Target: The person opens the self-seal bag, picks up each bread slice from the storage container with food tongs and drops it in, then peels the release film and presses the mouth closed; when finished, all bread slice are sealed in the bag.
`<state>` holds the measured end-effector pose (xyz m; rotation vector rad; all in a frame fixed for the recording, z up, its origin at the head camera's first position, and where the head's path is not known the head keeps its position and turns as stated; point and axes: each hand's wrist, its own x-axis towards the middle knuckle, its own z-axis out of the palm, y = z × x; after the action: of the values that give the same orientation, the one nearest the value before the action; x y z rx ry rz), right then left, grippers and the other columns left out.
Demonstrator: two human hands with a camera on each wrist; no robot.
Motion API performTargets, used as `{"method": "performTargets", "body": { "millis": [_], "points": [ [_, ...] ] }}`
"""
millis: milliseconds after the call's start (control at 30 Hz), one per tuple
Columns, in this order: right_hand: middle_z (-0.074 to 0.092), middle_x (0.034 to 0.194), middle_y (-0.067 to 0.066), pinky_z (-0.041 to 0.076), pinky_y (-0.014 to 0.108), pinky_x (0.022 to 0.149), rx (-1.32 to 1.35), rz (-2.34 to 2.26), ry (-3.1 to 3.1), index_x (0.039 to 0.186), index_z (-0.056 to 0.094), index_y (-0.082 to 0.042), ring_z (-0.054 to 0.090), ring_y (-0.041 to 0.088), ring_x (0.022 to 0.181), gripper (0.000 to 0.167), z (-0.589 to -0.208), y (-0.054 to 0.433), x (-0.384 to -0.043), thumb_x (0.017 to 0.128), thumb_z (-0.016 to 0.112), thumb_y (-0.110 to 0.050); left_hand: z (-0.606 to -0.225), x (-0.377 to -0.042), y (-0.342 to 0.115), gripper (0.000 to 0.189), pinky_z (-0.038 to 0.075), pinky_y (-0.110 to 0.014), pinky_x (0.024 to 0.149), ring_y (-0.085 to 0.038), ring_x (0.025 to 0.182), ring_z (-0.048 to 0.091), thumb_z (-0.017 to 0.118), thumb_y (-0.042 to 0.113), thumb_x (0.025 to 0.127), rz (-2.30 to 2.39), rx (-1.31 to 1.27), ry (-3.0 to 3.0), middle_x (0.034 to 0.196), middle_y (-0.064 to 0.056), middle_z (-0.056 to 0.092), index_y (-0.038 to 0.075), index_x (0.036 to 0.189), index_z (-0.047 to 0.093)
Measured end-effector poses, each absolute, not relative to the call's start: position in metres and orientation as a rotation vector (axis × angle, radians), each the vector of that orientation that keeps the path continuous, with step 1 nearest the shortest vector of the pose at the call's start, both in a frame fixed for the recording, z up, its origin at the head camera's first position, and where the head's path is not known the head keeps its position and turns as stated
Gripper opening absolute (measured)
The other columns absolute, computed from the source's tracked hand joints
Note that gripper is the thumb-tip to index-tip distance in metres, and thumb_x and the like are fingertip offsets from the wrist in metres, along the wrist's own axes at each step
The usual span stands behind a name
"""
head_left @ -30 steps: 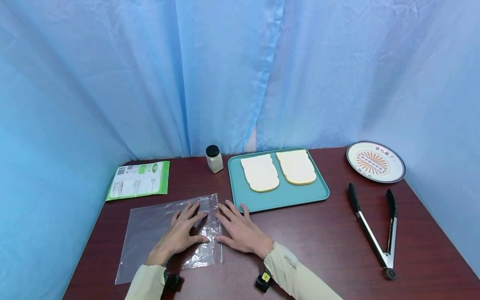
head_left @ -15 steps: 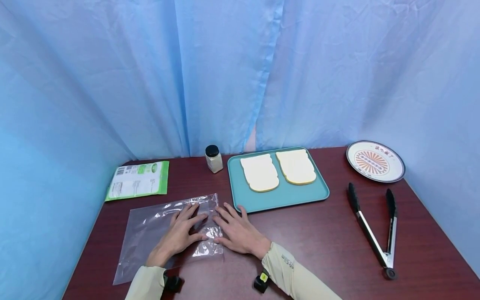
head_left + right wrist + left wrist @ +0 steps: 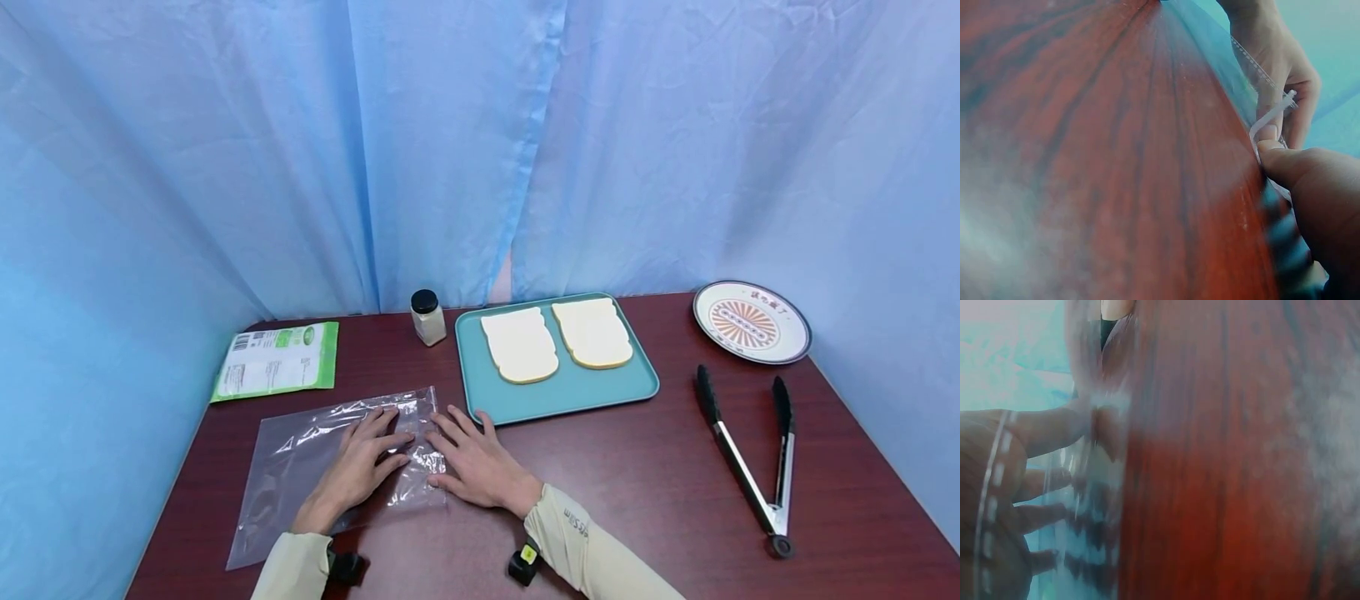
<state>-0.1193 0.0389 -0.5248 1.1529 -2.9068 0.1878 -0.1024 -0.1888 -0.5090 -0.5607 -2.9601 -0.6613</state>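
A clear plastic zip bag lies flat on the dark red table, its zip edge toward the right. Over the bag near that edge, my left hand rests with its fingers spread. My right hand lies at the zip edge, its fingers straight and apart, fingertips on the plastic. Up close in the right wrist view, my right thumb touches the raised rim of the bag, with the left hand just beyond. The left wrist view shows left fingers extended along the film, partly blurred.
A teal tray bears two bread slices behind the right hand. Near the curtain stand a black-lidded jar and a green-white packet. Opened tongs and a patterned plate lie at the right.
My right hand has slid slightly left over the bag's zip edge. The left thumb has shifted up and in a little, and the glints on the film have changed.
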Motion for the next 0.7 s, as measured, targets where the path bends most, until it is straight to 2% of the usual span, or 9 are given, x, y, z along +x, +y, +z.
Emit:
{"method": "performTargets", "body": {
  "millis": [300,500,700],
  "points": [
    [0.036,0.162,0.001,0.031,0.060,0.115,1.170,0.206,-2.884,0.149,0.047,-0.024,0.031,0.028,0.153,0.061,-0.5279,0.0402,-0.1205,0.100,0.044,-0.060,-0.5099,-0.1029,-0.1886,0.020,0.037,-0.067,0.107,-0.044,0.136,0.050,0.077,0.009,0.084,-0.732,-0.596,-2.810,0.137,-0.021,0.062,0.009,0.104,0.079],
    [0.035,0.163,0.000,0.030,0.059,0.116,1.169,0.200,-2.905,0.149,0.046,-0.025,0.029,0.027,0.153,0.061,-0.5267,0.0399,-0.1210,0.100,0.043,-0.061,-0.5108,-0.1036,-0.1891,0.018,0.040,-0.066,0.105,-0.045,0.133,0.053,0.077,0.006,0.083,-0.781,-0.611,-2.745,0.133,-0.021,0.065,0.007,0.101,0.079],
    [0.034,0.164,0.000,0.029,0.059,0.117,1.165,0.194,-2.926,0.150,0.045,-0.025,0.028,0.026,0.154,0.061,-0.5244,0.0396,-0.1197,0.100,0.043,-0.060,-0.5154,-0.1071,-0.1910,0.015,0.046,-0.058,0.099,-0.043,0.118,0.063,0.079,0.003,0.079,-0.791,-0.688,-2.575,0.119,-0.022,0.071,0.005,0.094,0.079]
  ]
}}
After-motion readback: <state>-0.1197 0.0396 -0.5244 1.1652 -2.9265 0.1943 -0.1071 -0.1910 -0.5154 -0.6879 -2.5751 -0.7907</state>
